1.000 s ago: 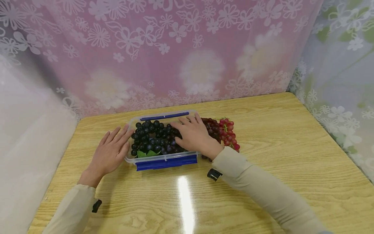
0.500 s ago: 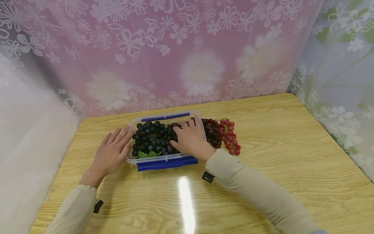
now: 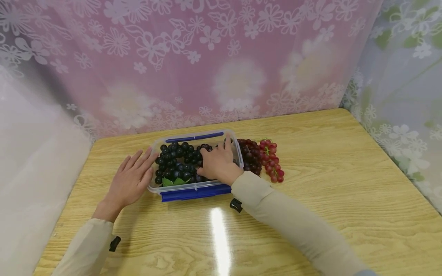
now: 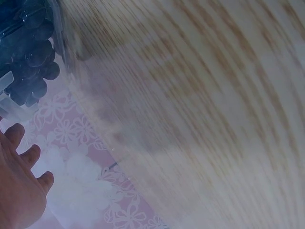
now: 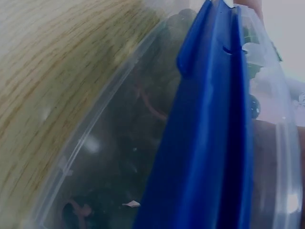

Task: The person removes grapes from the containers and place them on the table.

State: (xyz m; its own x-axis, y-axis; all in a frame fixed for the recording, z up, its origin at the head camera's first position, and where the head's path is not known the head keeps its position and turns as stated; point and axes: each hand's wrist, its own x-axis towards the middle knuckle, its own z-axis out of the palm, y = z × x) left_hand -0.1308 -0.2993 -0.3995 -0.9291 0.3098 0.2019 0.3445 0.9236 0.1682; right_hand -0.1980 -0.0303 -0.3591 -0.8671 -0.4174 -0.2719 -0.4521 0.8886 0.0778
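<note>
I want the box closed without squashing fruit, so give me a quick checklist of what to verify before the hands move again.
1. Lid sits on the clear box: cannot tell; the right hand lies flat over the dark grapes, but a clear lid under it cannot be made out.
2. Near blue latch folded shut: cannot tell; it lies along the front edge.
3. Far blue latch shut: cannot tell.
4. Box steadied: ok; the left hand rests flat against its left end.
5. Fruit clear of the box: not ok; the red grapes and a darker bunch lie on the table against its right side.
</note>
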